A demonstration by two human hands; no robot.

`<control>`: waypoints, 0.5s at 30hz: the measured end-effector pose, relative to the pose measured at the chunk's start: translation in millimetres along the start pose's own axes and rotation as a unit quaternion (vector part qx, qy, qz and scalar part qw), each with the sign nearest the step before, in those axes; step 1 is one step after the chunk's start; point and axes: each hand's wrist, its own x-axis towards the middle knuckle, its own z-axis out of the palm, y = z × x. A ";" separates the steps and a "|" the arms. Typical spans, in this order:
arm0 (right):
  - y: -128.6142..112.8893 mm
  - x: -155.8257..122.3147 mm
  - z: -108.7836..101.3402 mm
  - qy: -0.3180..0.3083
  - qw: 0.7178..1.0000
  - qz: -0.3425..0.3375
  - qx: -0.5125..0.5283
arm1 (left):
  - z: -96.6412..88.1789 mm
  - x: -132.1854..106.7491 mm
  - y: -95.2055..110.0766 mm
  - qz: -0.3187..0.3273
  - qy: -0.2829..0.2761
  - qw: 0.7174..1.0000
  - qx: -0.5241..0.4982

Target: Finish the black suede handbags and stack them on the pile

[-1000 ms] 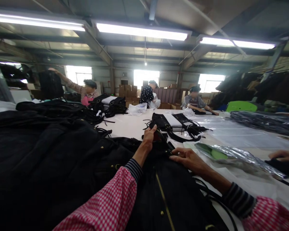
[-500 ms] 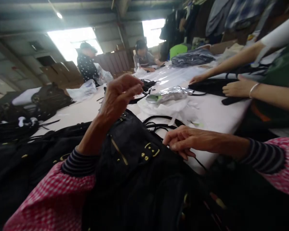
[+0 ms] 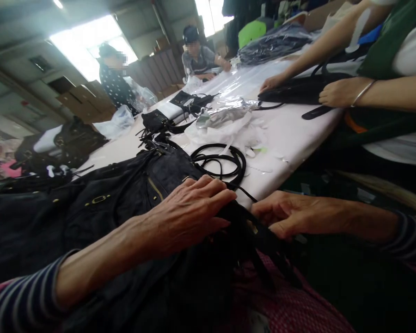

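A black fabric bag (image 3: 125, 203) with gold zips and metal fittings lies across the near side of the table, partly over my lap. My left hand (image 3: 194, 210) rests on it, fingers stretched out and the thumb apart from them. At the bag's right end, my right hand (image 3: 284, 215) has its fingers curled against the dark edge and straps (image 3: 254, 229); part of the grip is hidden. A coiled black cord (image 3: 241, 162) lies on the table just beyond my hands.
Crumpled white and clear plastic (image 3: 225, 127) lies on the pale table (image 3: 273, 152). Farther back is another black bag (image 3: 156, 121). On the right, a co-worker's hands (image 3: 339, 92) hold a black piece. Dark bags (image 3: 72, 143) stand at the left; two people work at the far side.
My left hand has come down from above the bag onto its surface and moved right. My right hand has shifted slightly right along the bag's edge. The bag has tilted and the view has turned.
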 end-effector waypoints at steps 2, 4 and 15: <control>1.3 -4.0 5.8 0.010 1.000 -0.018 0.012 | 3.1 3.5 16.5 -0.007 0.013 1.000 -0.010; 0.9 -6.6 9.0 0.019 0.999 -0.040 0.017 | 4.8 8.6 30.6 0.013 0.021 1.000 -0.011; -5.6 9.1 4.9 0.142 0.949 -0.146 -0.242 | 16.8 -2.6 36.1 0.200 0.176 0.955 0.133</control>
